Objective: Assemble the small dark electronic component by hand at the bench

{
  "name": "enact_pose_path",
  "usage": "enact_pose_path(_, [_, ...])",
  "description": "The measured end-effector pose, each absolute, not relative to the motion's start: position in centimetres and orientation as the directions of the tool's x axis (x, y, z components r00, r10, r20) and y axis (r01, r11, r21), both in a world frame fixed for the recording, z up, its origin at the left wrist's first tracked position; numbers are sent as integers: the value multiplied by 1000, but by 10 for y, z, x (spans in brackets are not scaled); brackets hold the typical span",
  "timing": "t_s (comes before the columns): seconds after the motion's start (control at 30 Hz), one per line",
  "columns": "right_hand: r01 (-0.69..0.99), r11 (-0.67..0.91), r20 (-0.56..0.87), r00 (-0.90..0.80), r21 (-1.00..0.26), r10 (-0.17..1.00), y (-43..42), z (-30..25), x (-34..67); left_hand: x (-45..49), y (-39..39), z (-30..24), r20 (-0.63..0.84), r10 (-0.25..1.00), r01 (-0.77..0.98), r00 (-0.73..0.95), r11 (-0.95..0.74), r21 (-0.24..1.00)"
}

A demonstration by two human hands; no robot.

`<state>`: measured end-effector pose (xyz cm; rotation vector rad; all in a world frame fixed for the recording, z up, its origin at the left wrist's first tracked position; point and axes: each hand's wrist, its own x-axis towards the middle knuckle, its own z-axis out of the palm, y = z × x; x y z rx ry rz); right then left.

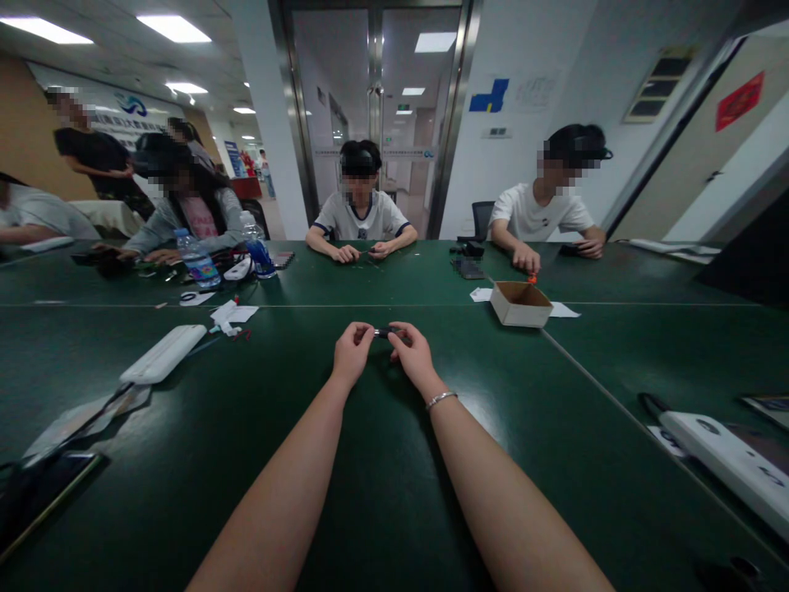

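Both my arms reach forward over the dark green table [382, 493]. Between my fingertips is a small black stick-shaped item [383, 333] with a silvery end on the left; it is too small to name its kind. My left hand [352, 353] pinches the silvery end with thumb and fingers. On the other side, my right hand [415, 355] is closed on the dark end, its fingers covering part of it. A silver bracelet [442, 399] circles my right wrist. The item is held a little above the tabletop.
A cardboard box [521, 314] stands ahead to the right. At left lie a white power strip [165, 355], paper scraps [233, 316] and a phone [53, 493]. Another power strip [733, 460] lies at right. Bottles [198, 261] and several seated people are across the table.
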<state>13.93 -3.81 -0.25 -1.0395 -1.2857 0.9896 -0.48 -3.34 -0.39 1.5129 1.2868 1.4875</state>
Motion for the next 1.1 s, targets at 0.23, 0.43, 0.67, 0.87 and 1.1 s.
enact_pose_path(0.23, [3,250,250,54,-968,967,-36,-4,139,-5,-32,-5,364,925,167,-107,-345,924])
enact_pose_path(0.43, [-4,244,244,40,-970,969,-37,-4,140,-4,-35,0,302,947,113,-109,-290,950])
enact_pose_path(0.67, [1,232,232,44,-973,972,-36,-4,139,-2,-33,0,266,957,15,-113,-266,964])
enact_pose_path(0.87, [95,262,263,7,-961,965,-36,-8,139,-2,-30,-7,148,988,131,42,-152,980])
enact_pose_path(1.1, [280,206,288,295,-938,911,-80,16,109,-14,-17,-8,146,974,-20,-176,-151,988])
